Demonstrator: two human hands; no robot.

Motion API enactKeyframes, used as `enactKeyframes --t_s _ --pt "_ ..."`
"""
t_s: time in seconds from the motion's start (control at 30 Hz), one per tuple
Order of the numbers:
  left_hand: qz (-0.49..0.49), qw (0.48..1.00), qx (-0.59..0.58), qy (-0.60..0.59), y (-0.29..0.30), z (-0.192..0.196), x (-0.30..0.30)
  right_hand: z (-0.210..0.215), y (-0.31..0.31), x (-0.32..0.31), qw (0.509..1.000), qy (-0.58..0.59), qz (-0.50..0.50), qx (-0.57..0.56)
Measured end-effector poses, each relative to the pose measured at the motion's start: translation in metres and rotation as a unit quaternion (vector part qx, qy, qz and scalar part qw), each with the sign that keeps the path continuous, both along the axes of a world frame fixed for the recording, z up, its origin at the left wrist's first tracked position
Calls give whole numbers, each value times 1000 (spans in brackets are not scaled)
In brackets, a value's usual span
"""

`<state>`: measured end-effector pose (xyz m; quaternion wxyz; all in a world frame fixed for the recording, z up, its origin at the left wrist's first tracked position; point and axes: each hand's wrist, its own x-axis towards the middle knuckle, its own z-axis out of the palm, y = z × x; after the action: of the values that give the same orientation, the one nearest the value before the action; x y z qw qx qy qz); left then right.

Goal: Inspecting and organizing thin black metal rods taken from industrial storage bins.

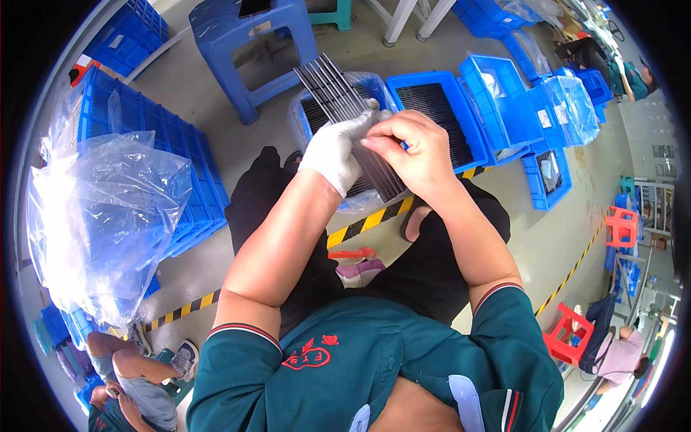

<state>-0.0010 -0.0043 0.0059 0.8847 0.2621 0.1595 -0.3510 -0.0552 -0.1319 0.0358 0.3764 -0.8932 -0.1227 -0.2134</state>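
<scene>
My left hand (335,153), in a white glove, is closed around a bundle of long, thin dark strips (327,86). The bundle slants from upper left to lower right, and light lines show between the strips at its far end. My bare right hand (423,150) has thumb and forefinger pinched together against the middle of the bundle; the exact contact is partly hidden. Directly below, a blue bin lined with clear plastic (296,119) holds more dark strips. Beside it on the right stands another blue bin (425,77) filled with rows of similar strips.
A blue stool (245,54) stands beyond the bins. Stacked blue crates (155,122) with a clear plastic bag (108,216) rise at left. More blue bins (500,101) sit at right. Yellow-black tape (371,222) crosses the floor. A seated person (140,367) is at lower left.
</scene>
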Motion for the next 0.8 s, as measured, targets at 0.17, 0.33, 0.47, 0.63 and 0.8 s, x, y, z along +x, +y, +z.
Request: enactKeyframes --t_s 0.17,0.33,0.47,0.63,0.8 --pt "0 1000 -19 1 1 -10 3 4 2 0 995 -59 18 -81" --pt "17 1000 -1 -21 0 -14 1 1 9 -2 992 -70 3 -104" --pt "19 1000 -5 -4 1 -15 1 -6 4 1 996 -54 3 -76" --pt "16 1000 4 7 2 -13 -1 -7 4 0 995 -48 9 -86" --pt "11 1000 -1 11 1 -5 -4 -7 4 -2 994 -50 12 -94"
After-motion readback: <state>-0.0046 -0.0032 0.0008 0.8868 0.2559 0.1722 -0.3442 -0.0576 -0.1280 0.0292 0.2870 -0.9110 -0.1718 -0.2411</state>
